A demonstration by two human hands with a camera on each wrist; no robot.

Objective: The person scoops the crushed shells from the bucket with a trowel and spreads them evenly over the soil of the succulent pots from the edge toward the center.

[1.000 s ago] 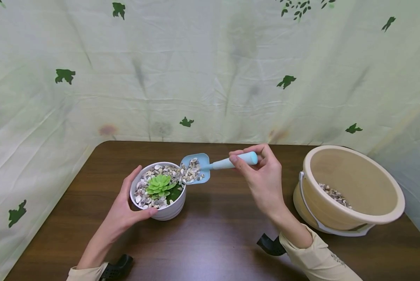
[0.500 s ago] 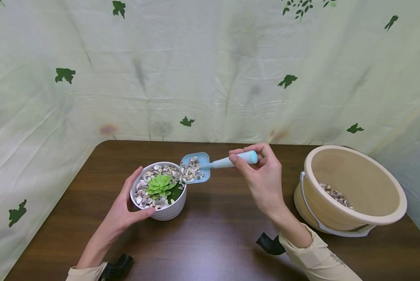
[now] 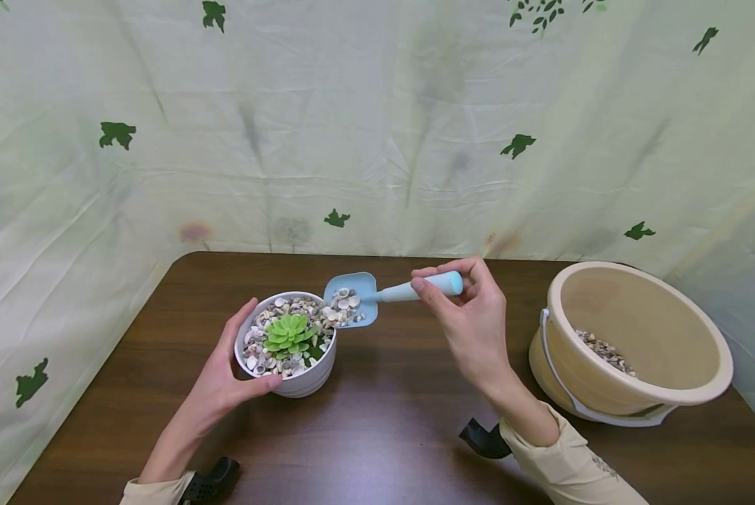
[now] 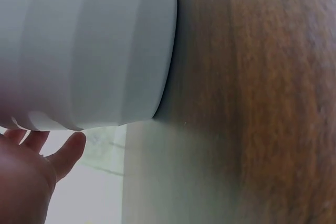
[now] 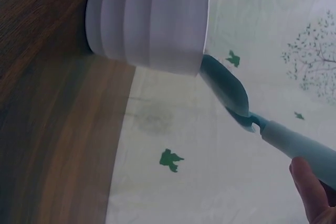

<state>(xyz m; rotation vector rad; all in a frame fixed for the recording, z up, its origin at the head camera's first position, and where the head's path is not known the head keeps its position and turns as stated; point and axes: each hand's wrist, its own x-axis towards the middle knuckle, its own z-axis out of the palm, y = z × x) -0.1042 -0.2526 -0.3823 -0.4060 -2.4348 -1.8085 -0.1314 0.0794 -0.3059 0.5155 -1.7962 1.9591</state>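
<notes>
A white ribbed flower pot (image 3: 301, 384) stands on the table, filled with small shells (image 3: 260, 361) around a green succulent (image 3: 289, 334). My left hand (image 3: 222, 382) grips the pot from its left side, thumb at the near rim. In the left wrist view the pot (image 4: 89, 51) fills the upper left beside my fingers. My right hand (image 3: 472, 322) pinches the handle of a light blue trowel (image 3: 367, 294). The blade tilts down to the pot's right rim, and shells (image 3: 345, 303) lie on its lower part. In the right wrist view the trowel (image 5: 228, 87) meets the rim.
A beige bucket (image 3: 541, 365) with a grey handle (image 3: 556, 393) stands at the right of the table, some shells (image 3: 604, 351) at its bottom. Behind the brown wooden table (image 3: 390, 435) hangs a pale curtain (image 3: 377, 140) with green leaf prints.
Shells have slid down the trowel blade into the pot, covering part of the dark green patch right of the succulent. The blade is tilted more; both hands stay in nearly the same place.
</notes>
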